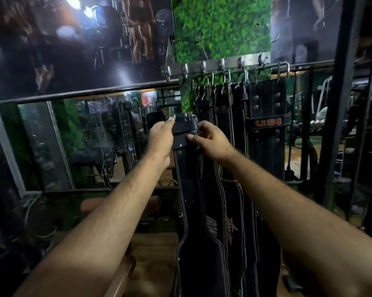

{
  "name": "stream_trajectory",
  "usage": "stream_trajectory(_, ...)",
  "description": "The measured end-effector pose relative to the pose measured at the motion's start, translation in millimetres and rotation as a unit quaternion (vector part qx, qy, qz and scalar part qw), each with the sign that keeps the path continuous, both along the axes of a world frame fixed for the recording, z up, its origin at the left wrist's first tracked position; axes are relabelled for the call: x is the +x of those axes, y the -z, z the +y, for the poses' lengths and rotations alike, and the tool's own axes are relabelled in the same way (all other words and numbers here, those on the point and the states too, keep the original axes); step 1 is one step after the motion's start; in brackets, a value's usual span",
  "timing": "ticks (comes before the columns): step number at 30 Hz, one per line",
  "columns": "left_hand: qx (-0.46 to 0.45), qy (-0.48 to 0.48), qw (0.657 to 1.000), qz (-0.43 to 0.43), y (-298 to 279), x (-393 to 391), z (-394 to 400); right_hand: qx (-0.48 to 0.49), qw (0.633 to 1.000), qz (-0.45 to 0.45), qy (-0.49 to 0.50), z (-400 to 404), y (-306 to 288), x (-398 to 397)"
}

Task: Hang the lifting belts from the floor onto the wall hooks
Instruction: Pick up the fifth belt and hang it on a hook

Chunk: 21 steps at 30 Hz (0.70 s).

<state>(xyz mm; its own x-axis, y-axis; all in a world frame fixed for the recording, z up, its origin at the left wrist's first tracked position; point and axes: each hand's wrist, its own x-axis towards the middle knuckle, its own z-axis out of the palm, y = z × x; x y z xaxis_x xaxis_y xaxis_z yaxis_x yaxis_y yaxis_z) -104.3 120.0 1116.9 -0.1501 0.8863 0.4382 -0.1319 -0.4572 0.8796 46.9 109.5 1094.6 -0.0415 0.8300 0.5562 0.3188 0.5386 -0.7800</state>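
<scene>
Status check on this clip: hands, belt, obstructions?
Left hand and right hand both gripping black belt at buckle end. Not yet hooked; hook rail above. Hung belts crowd right.

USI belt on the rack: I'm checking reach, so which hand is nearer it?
Right. The right hand grips the held belt just left of the USI belt; the left hand is farther left.

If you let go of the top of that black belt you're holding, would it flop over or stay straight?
Probably flop a bit, then drop. The belt hangs in one long strip from both hands, left hand and right hand, so it bends, but its wide, stitched body looks thick and fairly stiff. It likely feels heavy for its size. Its metal buckle isn't on a hook yet.
</scene>
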Motion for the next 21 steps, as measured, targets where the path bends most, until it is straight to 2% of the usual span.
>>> stream_trajectory(2, -0.001, -0.019, 1.000, 0.003, -1, 0, 10, 0.011, 0.999, -0.029, 0.021, 2, -6, -1)
stream_trajectory(7, 0.040, -0.009, 0.998, -0.056, 1, 10, 28, 0.030, 0.998, -0.012, 0.057, 10, -33, -4)
stream_trajectory(10, 0.057, -0.023, 0.995, -0.082, -2, 12, 35, 0.064, 0.997, -0.005, 0.042, 20, -40, -6)
stream_trajectory(13, 0.078, 0.005, 0.995, -0.058, -13, 9, 43, 0.106, 0.992, -0.016, 0.073, 26, -46, -5)
stream_trajectory(16, 0.094, 0.010, 0.995, -0.031, -28, 9, 51, 0.125, 0.991, 0.015, 0.055, 36, -52, -3)
stream_trajectory(21, 0.154, -0.053, 0.986, -0.020, -53, 12, 72, 0.129, 0.985, 0.045, 0.107, 57, -76, -11)
